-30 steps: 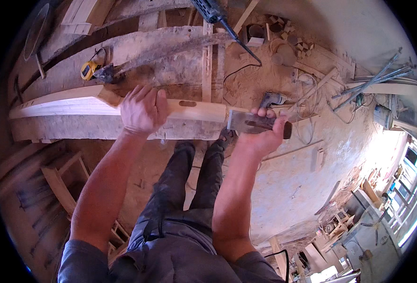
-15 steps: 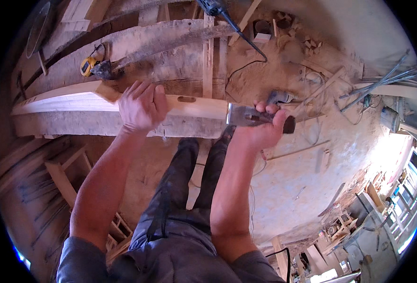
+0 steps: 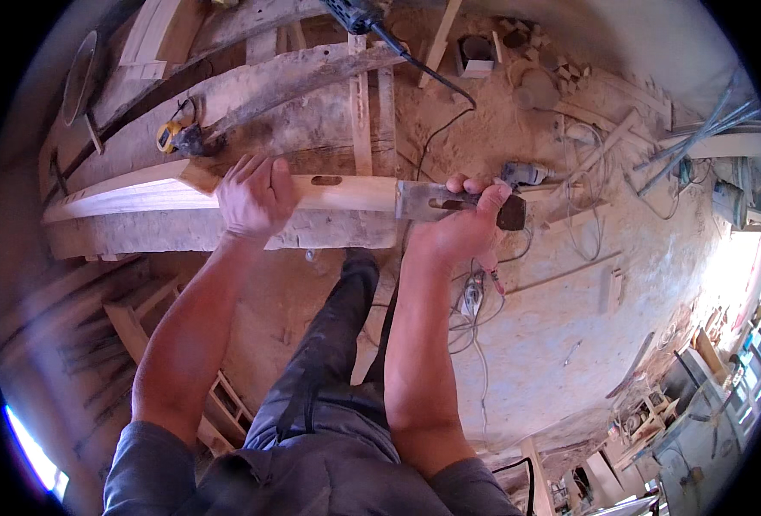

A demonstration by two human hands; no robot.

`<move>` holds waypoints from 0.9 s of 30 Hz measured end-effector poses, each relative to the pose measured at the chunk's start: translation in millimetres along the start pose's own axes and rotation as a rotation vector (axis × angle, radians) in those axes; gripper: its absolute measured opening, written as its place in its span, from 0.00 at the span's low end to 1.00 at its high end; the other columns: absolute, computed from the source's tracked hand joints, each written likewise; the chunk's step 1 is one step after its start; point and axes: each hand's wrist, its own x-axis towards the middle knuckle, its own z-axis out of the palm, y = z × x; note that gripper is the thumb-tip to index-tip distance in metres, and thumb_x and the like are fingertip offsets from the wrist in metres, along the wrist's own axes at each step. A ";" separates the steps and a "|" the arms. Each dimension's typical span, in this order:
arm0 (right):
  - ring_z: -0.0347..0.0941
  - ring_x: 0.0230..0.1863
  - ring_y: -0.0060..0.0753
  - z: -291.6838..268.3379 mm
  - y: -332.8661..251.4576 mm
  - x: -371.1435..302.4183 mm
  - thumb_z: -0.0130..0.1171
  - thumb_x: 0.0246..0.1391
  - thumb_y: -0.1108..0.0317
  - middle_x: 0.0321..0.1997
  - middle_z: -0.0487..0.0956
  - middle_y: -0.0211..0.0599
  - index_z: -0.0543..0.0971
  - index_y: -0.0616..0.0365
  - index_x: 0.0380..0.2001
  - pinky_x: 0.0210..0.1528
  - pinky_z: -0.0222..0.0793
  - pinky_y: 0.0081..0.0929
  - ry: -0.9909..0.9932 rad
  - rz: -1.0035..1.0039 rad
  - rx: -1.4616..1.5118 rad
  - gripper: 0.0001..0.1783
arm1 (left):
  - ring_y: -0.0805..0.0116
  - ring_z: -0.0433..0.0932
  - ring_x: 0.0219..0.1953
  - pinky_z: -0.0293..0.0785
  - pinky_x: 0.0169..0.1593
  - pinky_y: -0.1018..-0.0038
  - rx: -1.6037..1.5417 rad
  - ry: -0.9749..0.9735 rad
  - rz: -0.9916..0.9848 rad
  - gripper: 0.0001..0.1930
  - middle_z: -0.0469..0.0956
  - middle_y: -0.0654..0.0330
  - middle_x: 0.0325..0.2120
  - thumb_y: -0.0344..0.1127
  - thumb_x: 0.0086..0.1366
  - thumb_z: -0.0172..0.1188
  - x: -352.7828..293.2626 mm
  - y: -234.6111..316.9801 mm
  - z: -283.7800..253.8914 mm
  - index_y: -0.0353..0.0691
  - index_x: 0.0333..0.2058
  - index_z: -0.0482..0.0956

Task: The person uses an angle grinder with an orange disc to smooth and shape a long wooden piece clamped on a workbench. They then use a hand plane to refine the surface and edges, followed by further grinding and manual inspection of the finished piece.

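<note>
A long pale wooden piece (image 3: 359,193) with an oval slot lies along the bench; its left part is wider and angled. My left hand (image 3: 257,196) is closed over its middle, left of the slot. At the piece's right end, my right hand (image 3: 462,225) grips what looks like a hand plane (image 3: 417,200). This tool has a flat grey body, an opening in it and a dark end block. Its front edge overlaps the wood, and my palm hides its near side.
The worn plank bench (image 3: 157,234) carries a yellow tape measure (image 3: 170,136) and a corded power tool (image 3: 355,15). On the dusty floor lie a drill (image 3: 527,175), a power strip with cables (image 3: 473,297) and wood offcuts. Metal rods (image 3: 707,129) lean at the right.
The view has shifted, and bench and hands sit slightly differently in it. The tool stays at the wood's right end. One of my feet is now hidden; the power strip has come into sight.
</note>
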 end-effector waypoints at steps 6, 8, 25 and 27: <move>0.69 0.34 0.34 -3.1 -19.9 -4.2 0.55 0.75 0.56 0.29 0.71 0.29 0.73 0.53 0.40 0.44 0.69 0.37 -0.001 0.144 -0.032 0.12 | 0.50 0.78 0.27 0.75 0.32 0.56 -0.002 -0.037 0.011 0.13 0.78 0.55 0.22 0.33 0.67 0.57 -3.2 -6.5 -1.8 0.40 0.22 0.75; 0.69 0.34 0.34 -13.3 -28.1 9.2 0.55 0.75 0.56 0.29 0.71 0.28 0.73 0.54 0.43 0.44 0.69 0.37 -0.052 0.173 0.050 0.13 | 0.50 0.78 0.27 0.75 0.32 0.56 -0.012 -0.026 0.013 0.13 0.78 0.55 0.22 0.33 0.67 0.57 -4.0 -7.4 -1.9 0.40 0.22 0.75; 0.73 0.39 0.36 15.6 -15.0 -22.1 0.51 0.77 0.55 0.34 0.76 0.33 0.73 0.54 0.36 0.51 0.71 0.41 0.078 0.100 -0.210 0.16 | 0.50 0.76 0.25 0.72 0.30 0.56 -0.024 -0.022 -0.002 0.13 0.74 0.56 0.20 0.33 0.66 0.59 -2.8 -7.8 0.1 0.41 0.21 0.74; 0.74 0.40 0.36 7.8 -12.1 -22.5 0.51 0.77 0.55 0.34 0.76 0.32 0.73 0.54 0.36 0.51 0.72 0.41 0.131 0.173 -0.112 0.16 | 0.50 0.76 0.25 0.72 0.30 0.56 -0.022 -0.005 0.004 0.13 0.74 0.56 0.20 0.33 0.66 0.59 -4.0 -9.7 0.5 0.41 0.21 0.74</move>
